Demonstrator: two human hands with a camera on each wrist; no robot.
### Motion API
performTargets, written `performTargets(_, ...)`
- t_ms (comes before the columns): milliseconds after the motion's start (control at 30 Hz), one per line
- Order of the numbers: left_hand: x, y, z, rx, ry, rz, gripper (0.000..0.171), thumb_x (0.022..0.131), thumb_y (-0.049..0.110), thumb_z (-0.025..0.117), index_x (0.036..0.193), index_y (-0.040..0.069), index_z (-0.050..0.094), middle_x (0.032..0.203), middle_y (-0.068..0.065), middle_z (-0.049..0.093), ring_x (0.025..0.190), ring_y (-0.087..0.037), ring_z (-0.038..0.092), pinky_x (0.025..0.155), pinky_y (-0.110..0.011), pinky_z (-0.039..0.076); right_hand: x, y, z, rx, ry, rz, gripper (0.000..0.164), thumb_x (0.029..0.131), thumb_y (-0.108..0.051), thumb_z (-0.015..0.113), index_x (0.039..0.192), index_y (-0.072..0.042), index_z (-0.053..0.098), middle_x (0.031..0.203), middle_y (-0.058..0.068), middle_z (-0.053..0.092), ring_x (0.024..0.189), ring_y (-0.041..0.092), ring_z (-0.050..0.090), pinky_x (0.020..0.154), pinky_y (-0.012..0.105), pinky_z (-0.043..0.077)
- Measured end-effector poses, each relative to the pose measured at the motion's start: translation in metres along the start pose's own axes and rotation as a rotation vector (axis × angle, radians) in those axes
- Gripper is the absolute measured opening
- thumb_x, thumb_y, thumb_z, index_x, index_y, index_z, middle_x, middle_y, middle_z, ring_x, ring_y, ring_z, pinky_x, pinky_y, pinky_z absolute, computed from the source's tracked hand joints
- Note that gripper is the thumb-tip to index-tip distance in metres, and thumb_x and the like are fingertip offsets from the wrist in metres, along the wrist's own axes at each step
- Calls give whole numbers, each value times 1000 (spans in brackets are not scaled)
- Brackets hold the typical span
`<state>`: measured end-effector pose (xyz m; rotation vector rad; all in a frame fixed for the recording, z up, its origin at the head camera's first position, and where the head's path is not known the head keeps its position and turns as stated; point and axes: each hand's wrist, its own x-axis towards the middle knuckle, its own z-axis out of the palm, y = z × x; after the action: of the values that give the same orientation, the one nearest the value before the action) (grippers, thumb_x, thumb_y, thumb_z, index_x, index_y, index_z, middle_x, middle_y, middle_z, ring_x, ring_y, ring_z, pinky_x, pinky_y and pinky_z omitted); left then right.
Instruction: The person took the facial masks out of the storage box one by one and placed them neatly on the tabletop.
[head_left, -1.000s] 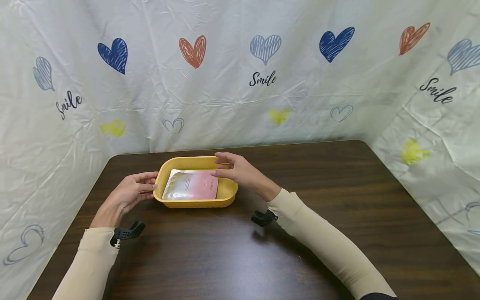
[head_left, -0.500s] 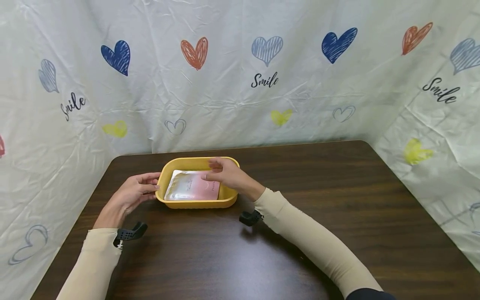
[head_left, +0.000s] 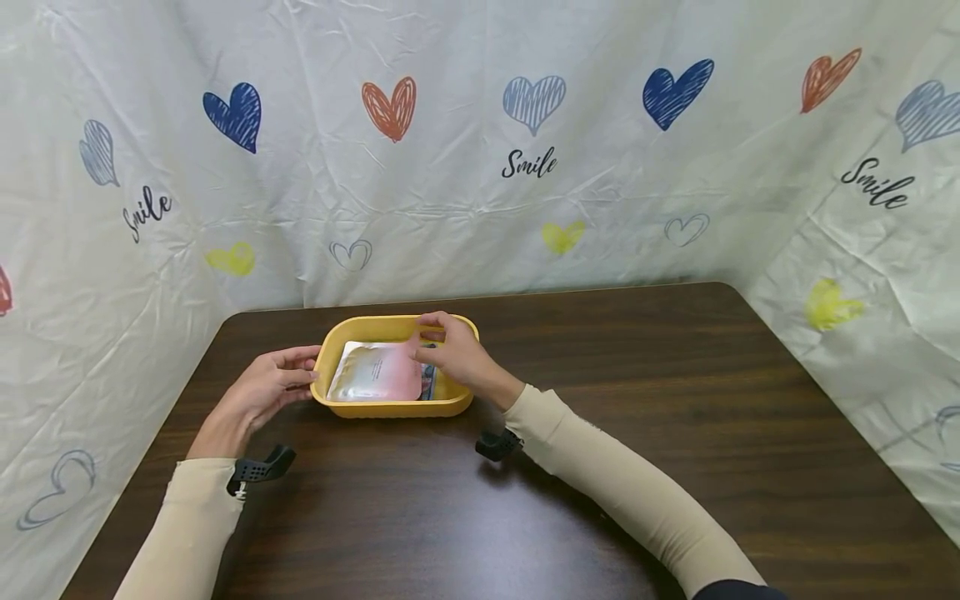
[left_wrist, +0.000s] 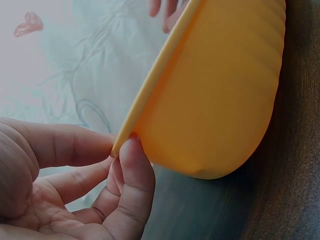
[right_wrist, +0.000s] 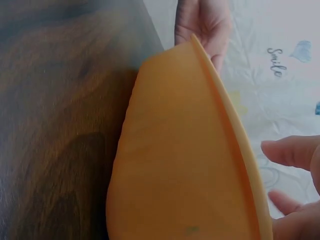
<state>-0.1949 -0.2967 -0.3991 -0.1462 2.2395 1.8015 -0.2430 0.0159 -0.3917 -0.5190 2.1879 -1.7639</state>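
Note:
A yellow plastic basket (head_left: 397, 409) stands on the table toward the back left. In it lies a flat, shiny sheet mask packet (head_left: 375, 375), fading from gold to pink, its right side curled upward. Part of a blue patterned packet (head_left: 428, 383) shows beneath that raised side. My left hand (head_left: 273, 383) pinches the basket's left rim; in the left wrist view its thumb and fingers meet at the rim (left_wrist: 145, 95). Reaching over the basket's right side, my right hand (head_left: 461, 354) pinches the mask packet near its upper right corner. The right wrist view hides the packet behind the basket wall (right_wrist: 175, 145).
The dark wooden table (head_left: 637, 417) extends to the right and in front of the basket. A white cloth (head_left: 450, 183) printed with hearts hangs behind and at both sides. Black wrist cameras (head_left: 262, 465) sit under both wrists.
My right hand has moved left and down into the basket. The mask packet's right side has come up, uncovering the blue patterned packet. My left hand stays on the rim.

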Motion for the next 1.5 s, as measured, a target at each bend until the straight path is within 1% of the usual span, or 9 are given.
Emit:
performTargets(100, 0, 0, 0, -4, -5, 1, 61, 97, 0, 60, 154, -4, 36, 111, -5, 53, 93, -11, 61, 80, -27, 59, 0, 0, 4, 55, -21, 46, 61, 94, 0, 66, 149, 1, 39, 151, 17, 45, 136, 33, 52, 100, 41, 54)
performTargets(267, -1, -1, -1, -5, -10, 4, 61, 98, 0, 59, 154, -4, 36, 111, -6, 53, 93, -11, 62, 80, -27, 59, 2, -2, 10, 13, -42, 117, 68, 92, 2, 64, 153, 2, 33, 147, 22, 49, 118, 31, 64, 90, 38, 59)
performTargets(400, -1, -1, -1, -1, -11, 2, 61, 98, 1, 60, 154, -4, 36, 111, -6, 53, 92, -12, 62, 80, -27, 59, 3, -4, 14, -36, -74, 146, 58, 93, 2, 64, 146, 4, 40, 139, 20, 56, 89, 24, 69, 81, 42, 61)
performTargets(500, -1, -2, 0, 2, -11, -1, 61, 98, 2, 60, 154, -3, 36, 111, -6, 52, 91, -12, 62, 80, -28, 59, 2, -5, 16, -59, -92, 146, 48, 95, 2, 62, 140, 3, 46, 131, 19, 61, 79, 22, 67, 75, 44, 61)
performTargets(733, -1, -1, 2, 17, -14, -4, 61, 99, 4, 60, 154, -3, 36, 111, -6, 52, 93, -13, 62, 82, -28, 59, 1, -4, 15, -29, -63, 143, 42, 99, 1, 59, 141, 1, 52, 126, 20, 66, 87, 23, 72, 73, 37, 62)
performTargets(1000, -2, -1, 1, 21, -11, -6, 61, 99, 5, 61, 154, -2, 37, 112, -7, 52, 92, -13, 62, 81, -27, 59, -6, -12, 2, 51, -32, 113, 47, 98, 4, 58, 144, 2, 50, 126, 21, 67, 84, 27, 74, 81, 52, 60)
performTargets(1133, -4, 0, 0, 8, -4, -19, 61, 99, 5, 62, 154, -2, 37, 110, -6, 54, 90, -14, 63, 80, -27, 59, -8, -14, -5, 62, -11, 112, 47, 97, 4, 60, 143, 1, 51, 123, 21, 69, 86, 25, 74, 79, 46, 61)
performTargets(1267, -5, 1, 0, -2, 3, -26, 61, 99, 5, 62, 154, -1, 37, 108, -6, 54, 90, -16, 64, 79, -27, 60, -10, -14, -15, 96, 11, 128, 41, 97, 3, 62, 137, 1, 56, 117, 19, 71, 83, 22, 73, 74, 38, 62)
performTargets(1500, -7, 0, 0, -7, 24, -26, 61, 99, 4, 60, 155, -2, 36, 108, -6, 53, 88, -16, 63, 76, -27, 60, -18, -19, -34, 174, 26, 150, 35, 97, 0, 62, 133, 1, 58, 105, 15, 72, 79, 19, 72, 74, 34, 62)
